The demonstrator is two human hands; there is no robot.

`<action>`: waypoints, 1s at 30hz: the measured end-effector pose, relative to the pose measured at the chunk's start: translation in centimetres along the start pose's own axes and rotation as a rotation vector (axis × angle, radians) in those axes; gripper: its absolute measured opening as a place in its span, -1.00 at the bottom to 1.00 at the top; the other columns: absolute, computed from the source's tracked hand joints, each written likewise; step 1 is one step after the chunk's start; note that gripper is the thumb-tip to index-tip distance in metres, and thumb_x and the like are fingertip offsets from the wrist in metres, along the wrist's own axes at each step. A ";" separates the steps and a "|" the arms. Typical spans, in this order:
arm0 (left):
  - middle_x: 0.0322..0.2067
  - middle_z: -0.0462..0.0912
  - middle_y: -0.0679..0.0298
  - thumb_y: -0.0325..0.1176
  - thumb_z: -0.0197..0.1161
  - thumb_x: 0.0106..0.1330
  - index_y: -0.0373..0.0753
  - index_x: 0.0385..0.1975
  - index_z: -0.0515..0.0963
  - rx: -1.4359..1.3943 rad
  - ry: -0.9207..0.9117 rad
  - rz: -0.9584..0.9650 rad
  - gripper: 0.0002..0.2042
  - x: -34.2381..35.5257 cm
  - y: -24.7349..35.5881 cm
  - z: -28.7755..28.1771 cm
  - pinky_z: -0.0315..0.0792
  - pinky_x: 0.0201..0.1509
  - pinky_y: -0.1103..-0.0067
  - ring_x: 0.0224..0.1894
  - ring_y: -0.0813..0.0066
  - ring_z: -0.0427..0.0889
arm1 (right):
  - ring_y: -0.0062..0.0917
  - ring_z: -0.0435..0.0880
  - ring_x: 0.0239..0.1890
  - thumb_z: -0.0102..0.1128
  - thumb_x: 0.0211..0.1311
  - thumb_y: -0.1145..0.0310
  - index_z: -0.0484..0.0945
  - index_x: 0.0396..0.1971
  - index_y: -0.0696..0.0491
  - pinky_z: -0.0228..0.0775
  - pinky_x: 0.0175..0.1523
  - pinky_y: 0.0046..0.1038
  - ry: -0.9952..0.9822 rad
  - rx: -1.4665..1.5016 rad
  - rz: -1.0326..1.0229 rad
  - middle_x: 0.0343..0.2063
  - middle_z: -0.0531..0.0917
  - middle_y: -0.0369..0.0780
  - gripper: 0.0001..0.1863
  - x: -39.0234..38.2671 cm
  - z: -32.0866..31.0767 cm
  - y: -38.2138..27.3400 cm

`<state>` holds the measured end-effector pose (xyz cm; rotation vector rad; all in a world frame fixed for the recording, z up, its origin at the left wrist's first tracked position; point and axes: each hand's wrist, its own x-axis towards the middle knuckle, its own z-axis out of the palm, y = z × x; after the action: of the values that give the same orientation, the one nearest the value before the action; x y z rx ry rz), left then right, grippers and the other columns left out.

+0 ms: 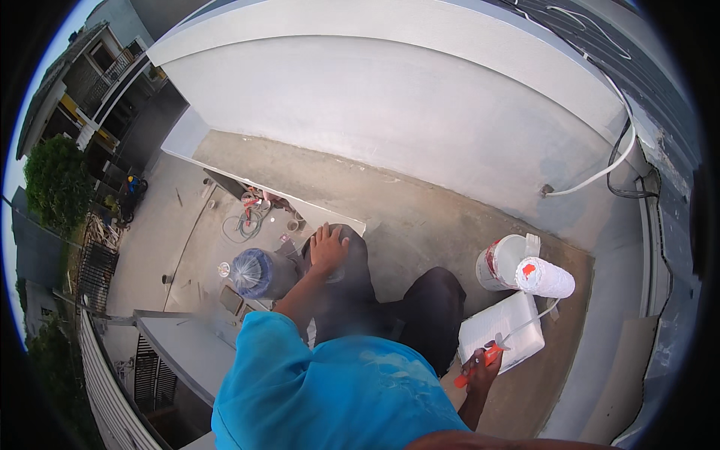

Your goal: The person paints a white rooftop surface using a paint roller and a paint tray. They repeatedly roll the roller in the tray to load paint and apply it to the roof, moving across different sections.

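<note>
My right hand (482, 369) is closed around the orange handle of a paint roller (546, 279). Its thick white sleeve is raised beyond a white paint tray (517, 330) and overlaps the near edge of a bucket in this view. The thin metal rod of the roller crosses above the tray. The white bucket (491, 264) has reddish marks on its side, and a pale flat piece (533, 244) shows at its rim. My left hand (328, 251) lies on my left knee with the fingers spread, holding nothing.
A concrete ledge (405, 202) runs along a white wall (390, 97). Its left edge drops to a yard below, where a blue-wrapped round container (255, 274) and a coiled hose (247, 221) stand. White and black cables (600, 176) hang at the right wall.
</note>
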<state>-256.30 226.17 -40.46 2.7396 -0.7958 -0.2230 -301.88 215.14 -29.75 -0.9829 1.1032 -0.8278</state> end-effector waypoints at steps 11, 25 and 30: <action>0.40 0.14 0.12 0.10 0.24 0.24 0.07 0.35 0.29 -0.024 -0.017 -0.017 -0.33 -5.9 3.9 -7.0 0.05 0.40 -0.09 0.44 -0.05 0.07 | -0.70 0.28 -0.82 0.24 0.22 0.47 0.31 0.00 0.08 0.18 -0.75 -0.60 -0.011 -0.191 0.016 -0.66 0.37 -0.33 -0.61 4.0 4.6 -0.3; 0.12 0.48 0.22 -0.09 0.05 0.42 -0.09 0.09 0.50 -0.048 -0.384 0.054 -0.65 -7.2 11.2 -13.5 0.26 0.24 -0.05 0.28 0.21 0.32 | -0.73 0.41 -0.69 0.27 0.17 0.56 0.33 0.08 0.15 0.25 -0.69 -0.66 -0.213 -0.329 -0.034 -0.49 0.48 -0.30 -0.52 6.3 17.2 -13.7; 0.13 0.47 0.23 -0.14 -0.02 0.44 -0.10 0.09 0.50 -0.080 -0.516 0.041 -0.66 -9.4 10.8 -17.2 0.26 0.29 0.03 0.30 0.24 0.31 | -0.71 0.45 -0.67 0.29 0.15 0.54 0.39 0.04 0.18 0.29 -0.64 -0.61 -0.293 -0.407 0.064 -0.55 0.49 -0.32 -0.56 2.0 22.3 -22.1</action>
<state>-265.74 226.36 -20.16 2.6103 -0.9370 -0.9569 -281.15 210.35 -6.50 -1.3525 1.0600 -0.3933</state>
